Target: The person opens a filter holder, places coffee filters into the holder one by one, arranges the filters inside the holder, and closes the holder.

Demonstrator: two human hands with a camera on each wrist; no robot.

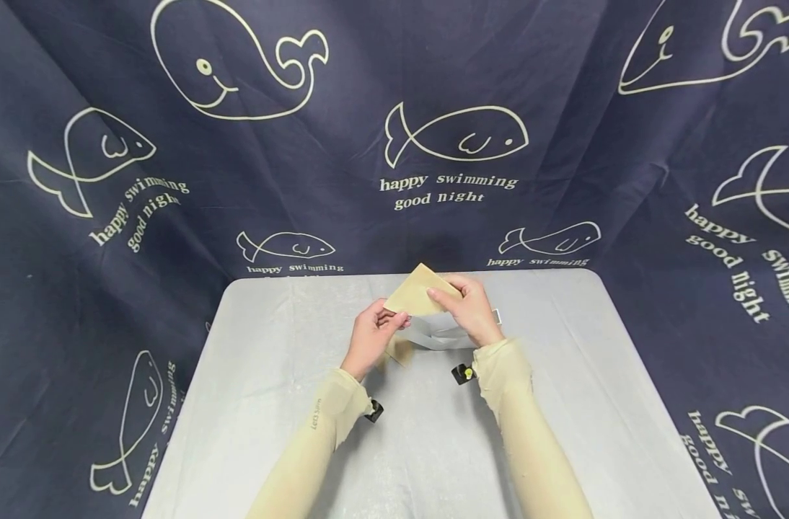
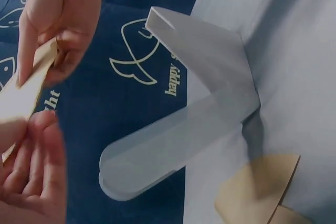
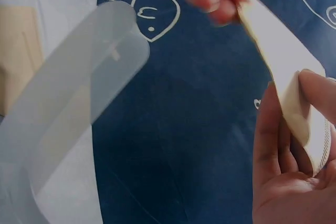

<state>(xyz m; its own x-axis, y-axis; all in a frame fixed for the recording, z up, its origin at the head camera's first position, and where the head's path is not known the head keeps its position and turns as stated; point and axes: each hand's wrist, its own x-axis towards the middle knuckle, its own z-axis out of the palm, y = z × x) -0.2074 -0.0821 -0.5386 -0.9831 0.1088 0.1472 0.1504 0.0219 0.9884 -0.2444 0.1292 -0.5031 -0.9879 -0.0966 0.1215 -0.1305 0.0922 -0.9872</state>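
A tan folded paper, which looks like a coffee filter (image 1: 417,292), is held up between both hands above the far part of the table. Its crimped seam shows in the right wrist view. My left hand (image 1: 371,335) pinches the paper's left corner between thumb and fingers. On the right side my right hand (image 1: 470,311) grips it, thumb lying on the near face and fingers behind. Beneath the hands stands a whitish, partly see-through plastic holder (image 2: 210,66) with a long rounded flap (image 2: 152,150). Another tan paper piece (image 2: 260,187) lies on the table beside it.
The table (image 1: 271,310) has a pale grey cover and rounded far corners. Dark blue curtains (image 1: 342,180) printed with fish and whales hang behind it and along both sides. Small black wrist cameras (image 1: 461,373) sit by both cream sleeves (image 1: 518,411).
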